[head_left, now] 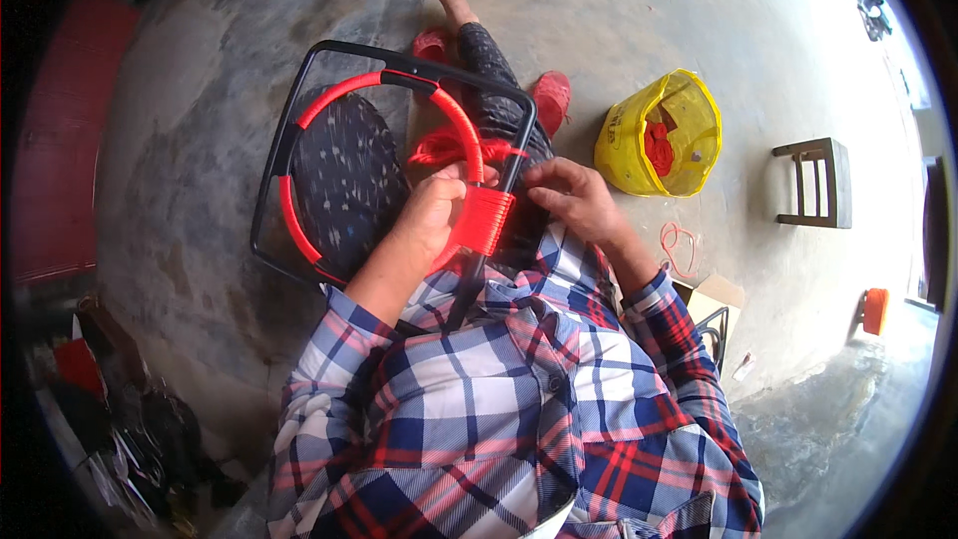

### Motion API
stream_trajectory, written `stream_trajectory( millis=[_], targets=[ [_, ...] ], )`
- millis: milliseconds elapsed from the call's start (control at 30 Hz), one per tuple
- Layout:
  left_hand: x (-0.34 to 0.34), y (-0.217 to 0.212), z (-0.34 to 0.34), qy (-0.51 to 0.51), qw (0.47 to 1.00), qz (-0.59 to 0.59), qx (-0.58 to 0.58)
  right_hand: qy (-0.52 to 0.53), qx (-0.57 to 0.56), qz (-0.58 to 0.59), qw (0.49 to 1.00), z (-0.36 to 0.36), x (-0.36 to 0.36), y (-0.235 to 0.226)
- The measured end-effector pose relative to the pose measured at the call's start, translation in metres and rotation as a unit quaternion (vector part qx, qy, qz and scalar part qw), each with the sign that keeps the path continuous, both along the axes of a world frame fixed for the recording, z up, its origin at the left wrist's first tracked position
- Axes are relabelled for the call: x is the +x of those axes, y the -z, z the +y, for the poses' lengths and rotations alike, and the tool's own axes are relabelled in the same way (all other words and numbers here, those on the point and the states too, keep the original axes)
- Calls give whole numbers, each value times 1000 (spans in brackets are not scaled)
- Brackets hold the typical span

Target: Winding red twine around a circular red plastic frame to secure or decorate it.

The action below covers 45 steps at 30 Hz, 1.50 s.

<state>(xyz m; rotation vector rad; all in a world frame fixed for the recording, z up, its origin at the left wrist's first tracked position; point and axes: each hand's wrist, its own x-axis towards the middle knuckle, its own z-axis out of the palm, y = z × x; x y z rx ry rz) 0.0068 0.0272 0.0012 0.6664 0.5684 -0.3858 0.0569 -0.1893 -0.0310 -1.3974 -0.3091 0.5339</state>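
A black metal frame [292,110] with rounded corners rests across my lap, a round ring [461,125] inside it wrapped in red cord with bare black stretches. Between the ring and the frame's right bar, a patch of tightly wound red cord [486,218] joins the two. My left hand [439,208] is inside the ring beside this patch, fingers curled on red cord. A loose bundle of red cord [444,147] lies just beyond it, reaching over to the bar. My right hand [581,198] is outside the bar, thumb and fingers closed together; what they pinch is too small to make out.
A yellow bucket [611,152] holding red cord stands to the right on the concrete floor. Red slippers [551,100] lie by my outstretched leg. A small stool [838,183] is farther right. A loose red strand [679,248] and an open cardboard box [720,289] are near my right arm.
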Motion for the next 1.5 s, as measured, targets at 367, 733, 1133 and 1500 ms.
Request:
stream_trajectory(
  millis=[367, 733, 1133, 1500],
  targets=[
    [-3, 6, 5, 62, 998, -12, 17, -9, -515, -232, 825, 31, 16, -25],
    [-8, 6, 6, -118, 966, 85, 214, 226, -442, -212, 842, -3, 2, -72],
    [5, 4, -10, -3, 997, 34, 75, 144, -351, -115, 918, -25, 6, -41],
    [5, -1, -10, 34, 998, 17, 42, 10, -349, -257, 901, -1, 12, -19]
  ],
)
